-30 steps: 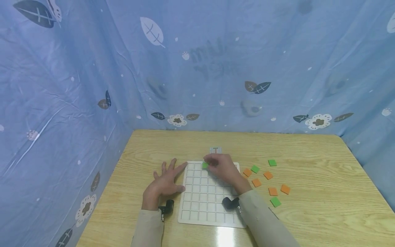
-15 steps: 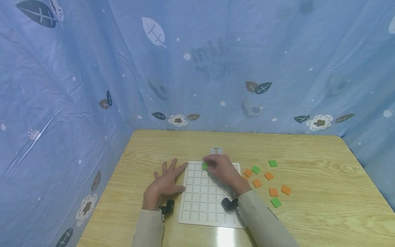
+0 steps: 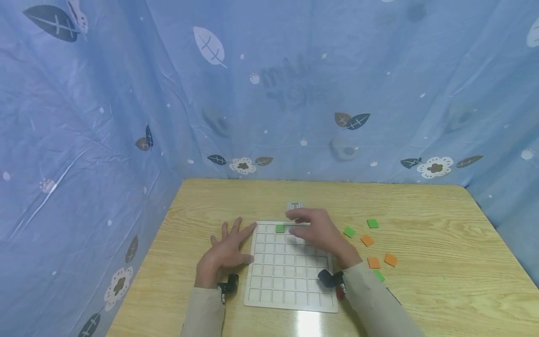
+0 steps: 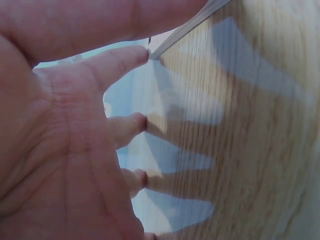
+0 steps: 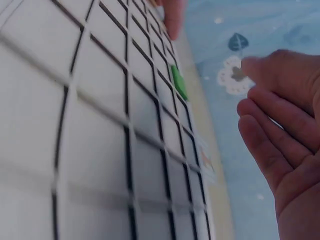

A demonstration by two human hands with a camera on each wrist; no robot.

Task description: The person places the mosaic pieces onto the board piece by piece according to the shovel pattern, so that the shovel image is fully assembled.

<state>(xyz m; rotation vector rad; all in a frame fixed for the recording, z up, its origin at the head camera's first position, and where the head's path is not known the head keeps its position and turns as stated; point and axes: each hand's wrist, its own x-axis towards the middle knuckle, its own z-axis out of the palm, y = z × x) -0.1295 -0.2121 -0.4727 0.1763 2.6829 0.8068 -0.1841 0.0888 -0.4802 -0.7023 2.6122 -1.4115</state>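
A white grid board [image 3: 267, 281] lies flat on the table, and one green square tile [image 3: 280, 228] sits in a cell of its far row. With fingers spread, my left hand [image 3: 225, 250] rests at the board's left edge; in the left wrist view its index fingertip touches the board's corner. Over the far right of the board is my right hand [image 3: 317, 229], just right of the green tile and apart from it. The right wrist view shows this hand's fingers [image 5: 267, 145] loosely bent with nothing between them. The right hand and forearm partly cover the board.
Right of the board lie loose green tiles [image 3: 372, 223] and several orange tiles [image 3: 390, 260], some partly behind the right arm. A small card with a printed grid [image 3: 294, 205] lies beyond the board. A blue patterned curtain [image 3: 269, 93] borders the table [image 3: 442, 234].
My right hand has let go of the green tile and drawn back to the right, leaving the tile in its cell. The left hand has stayed in place.
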